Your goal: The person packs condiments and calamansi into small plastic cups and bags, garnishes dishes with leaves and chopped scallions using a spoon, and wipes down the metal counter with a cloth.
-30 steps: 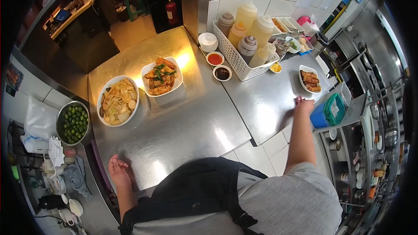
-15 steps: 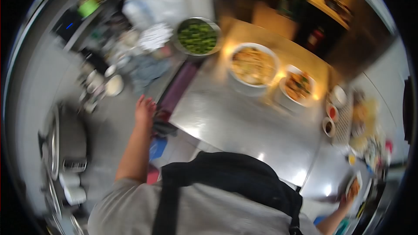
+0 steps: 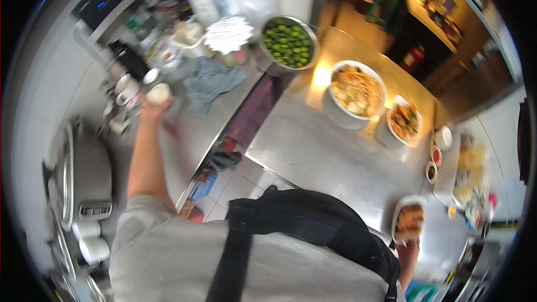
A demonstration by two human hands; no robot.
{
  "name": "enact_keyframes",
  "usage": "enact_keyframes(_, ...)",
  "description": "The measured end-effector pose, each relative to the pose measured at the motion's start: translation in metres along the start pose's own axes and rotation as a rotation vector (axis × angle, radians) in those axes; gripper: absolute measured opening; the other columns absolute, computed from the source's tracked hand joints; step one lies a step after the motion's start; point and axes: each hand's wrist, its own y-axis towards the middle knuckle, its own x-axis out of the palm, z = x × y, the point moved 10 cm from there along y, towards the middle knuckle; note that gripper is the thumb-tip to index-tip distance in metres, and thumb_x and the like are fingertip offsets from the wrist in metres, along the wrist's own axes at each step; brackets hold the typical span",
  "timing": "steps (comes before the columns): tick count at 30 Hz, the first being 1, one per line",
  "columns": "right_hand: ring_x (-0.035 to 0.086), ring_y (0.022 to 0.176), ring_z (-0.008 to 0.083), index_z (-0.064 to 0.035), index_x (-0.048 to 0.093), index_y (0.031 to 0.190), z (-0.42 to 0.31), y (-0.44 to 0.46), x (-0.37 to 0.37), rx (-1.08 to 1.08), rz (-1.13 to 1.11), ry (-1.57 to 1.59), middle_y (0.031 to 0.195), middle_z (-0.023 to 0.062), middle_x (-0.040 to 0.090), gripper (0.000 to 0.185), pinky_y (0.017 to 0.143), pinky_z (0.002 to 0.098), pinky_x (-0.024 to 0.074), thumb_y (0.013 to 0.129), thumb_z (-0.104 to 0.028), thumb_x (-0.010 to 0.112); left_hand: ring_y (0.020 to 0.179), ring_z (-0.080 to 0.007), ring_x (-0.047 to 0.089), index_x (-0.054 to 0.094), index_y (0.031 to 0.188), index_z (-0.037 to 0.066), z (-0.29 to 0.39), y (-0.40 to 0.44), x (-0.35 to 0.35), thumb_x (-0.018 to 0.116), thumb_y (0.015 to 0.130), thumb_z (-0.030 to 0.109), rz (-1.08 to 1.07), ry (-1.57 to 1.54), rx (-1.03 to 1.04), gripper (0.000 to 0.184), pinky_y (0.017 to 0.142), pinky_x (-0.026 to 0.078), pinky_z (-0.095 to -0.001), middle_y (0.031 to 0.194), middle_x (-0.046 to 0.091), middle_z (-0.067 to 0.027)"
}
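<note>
My left hand [image 3: 153,108] is closed round the near edge of a small white bowl [image 3: 159,94] on the left steel counter. A white mug [image 3: 127,86] stands just left of it, and a grey-blue cloth [image 3: 211,82] lies to its right. At the lower right, my right hand [image 3: 408,249] holds a white dish of brown fried rolls [image 3: 409,221] by its near end. A large white bowl of noodles [image 3: 356,90] and a smaller white dish of saucy fried pieces [image 3: 405,121] sit on the steel table [image 3: 324,151].
A metal bowl of green limes [image 3: 288,43] stands at the counter's far end. A large lidded metal pot [image 3: 86,173] and stacked white bowls [image 3: 93,249] are at the left. Squeeze bottles [image 3: 472,170] fill a white basket at the right. A gap separates counter and table.
The view has swung left. My left hand has moved to the small white bowl and taken hold of it. My right hand has lifted the dish of rolls and brought it nearer.
</note>
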Motion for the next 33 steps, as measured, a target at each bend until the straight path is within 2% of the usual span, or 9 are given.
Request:
enact_keyframes(1, 0.064, 0.092, 0.0286, -0.0144, 0.045, 0.127, 0.002, 0.002, 0.022, -0.093, -0.035, -0.182, 0.112, 0.0123, 0.059, 0.039, 0.068, 0.0346, 0.0554, 0.089, -0.017, 0.052, 0.131, -0.0369, 0.038, 0.000, 0.148, 0.003, 0.004, 0.015, 0.004, 0.081, 0.048, 0.065, -0.033, 0.027, 0.022, 0.143, 0.109, 0.030, -0.0434, 0.143, 0.035, -0.0252)
enact_keyframes(3, 0.066, 0.082, 0.0280, -0.0148, 0.042, 0.125, -0.014, -0.021, 0.099, 0.150, 0.144, 0.125, 0.108, 0.0139, 0.060, 0.037, 0.064, 0.0344, 0.0555, 0.088, -0.013, 0.050, 0.132, -0.0346, 0.038, -0.002, 0.147, 0.002, 0.005, 0.040, 0.016, 0.081, 0.048, 0.065, -0.062, 0.077, 0.120, 0.143, 0.109, 0.031, -0.0429, 0.143, 0.036, -0.0235)
enact_keyframes(7, 0.063, 0.088, 0.0357, -0.0144, 0.032, 0.130, -0.007, -0.005, 0.166, 0.120, 0.113, 0.295, 0.115, 0.0196, 0.052, 0.046, 0.071, 0.0442, 0.0568, 0.086, -0.003, 0.040, 0.130, -0.0357, 0.040, 0.002, 0.148, 0.003, 0.005, 0.066, 0.032, 0.083, 0.050, 0.054, -0.103, 0.117, 0.214, 0.137, 0.107, 0.034, -0.0407, 0.141, 0.039, -0.0236)
enact_keyframes(13, 0.065, 0.088, 0.0364, -0.0129, 0.024, 0.133, -0.031, 0.020, 0.225, 0.106, 0.071, 0.408, 0.119, 0.0214, 0.050, 0.050, 0.069, 0.0423, 0.0577, 0.087, 0.000, 0.038, 0.120, -0.0428, 0.048, 0.012, 0.149, 0.013, 0.014, 0.053, 0.025, 0.082, 0.055, 0.042, -0.075, -0.014, 0.281, 0.121, 0.103, 0.037, -0.0449, 0.128, 0.050, -0.0296)
enact_keyframes(18, 0.065, 0.093, 0.0342, -0.0107, 0.026, 0.131, -0.044, 0.042, 0.240, 0.074, 0.070, 0.450, 0.117, 0.0199, 0.052, 0.044, 0.070, 0.0412, 0.0577, 0.090, -0.001, 0.040, 0.117, -0.0390, 0.049, 0.022, 0.146, 0.005, 0.122, -0.073, -0.008, 0.081, 0.056, 0.029, -0.319, -0.459, 0.533, 0.110, 0.103, 0.036, -0.0431, 0.124, 0.051, -0.0251)
enact_keyframes(20, 0.065, 0.092, 0.0310, -0.0100, 0.028, 0.129, -0.042, 0.042, 0.244, 0.075, 0.062, 0.450, 0.115, 0.0194, 0.054, 0.036, 0.072, 0.0401, 0.0575, 0.095, -0.008, 0.041, 0.112, -0.0295, 0.053, 0.019, 0.146, 0.001, 0.174, -0.132, -0.011, 0.078, 0.059, 0.018, -0.388, -0.517, 0.778, 0.106, 0.099, 0.040, -0.0397, 0.127, 0.049, -0.0205)
enact_keyframes(24, 0.066, 0.085, 0.0273, -0.0091, 0.020, 0.141, -0.028, 0.022, 0.236, 0.066, 0.177, 0.390, 0.104, 0.0184, 0.060, 0.049, 0.071, 0.0353, 0.0561, 0.098, -0.016, 0.044, 0.117, -0.0375, 0.045, 0.027, 0.141, -0.001, 0.301, -0.281, -0.014, 0.081, 0.053, 0.022, -0.569, -0.315, 1.212, 0.106, 0.104, 0.034, -0.0426, 0.125, 0.044, -0.0242)
enact_keyframes(28, 0.066, 0.081, 0.0251, -0.0065, 0.019, 0.143, -0.013, 0.006, 0.217, 0.000, 0.234, 0.361, 0.100, 0.0186, 0.061, 0.056, 0.070, 0.0318, 0.0556, 0.093, -0.005, 0.044, 0.118, -0.0396, 0.042, 0.024, 0.145, 0.008, 0.370, -0.379, 0.033, 0.083, 0.053, 0.026, -0.851, -0.337, 1.281, 0.110, 0.102, 0.035, -0.0442, 0.126, 0.040, -0.0247)
enact_keyframes(33, 0.067, 0.082, 0.0250, -0.0006, 0.035, 0.131, -0.009, -0.003, 0.190, 0.016, 0.201, 0.323, 0.097, 0.0176, 0.062, 0.042, 0.071, 0.0315, 0.0560, 0.090, -0.002, 0.045, 0.120, -0.0407, 0.040, 0.021, 0.146, 0.010, 0.413, -0.452, 0.075, 0.082, 0.055, 0.026, -0.866, -0.229, 1.386, 0.111, 0.103, 0.035, -0.0451, 0.129, 0.037, -0.0259)
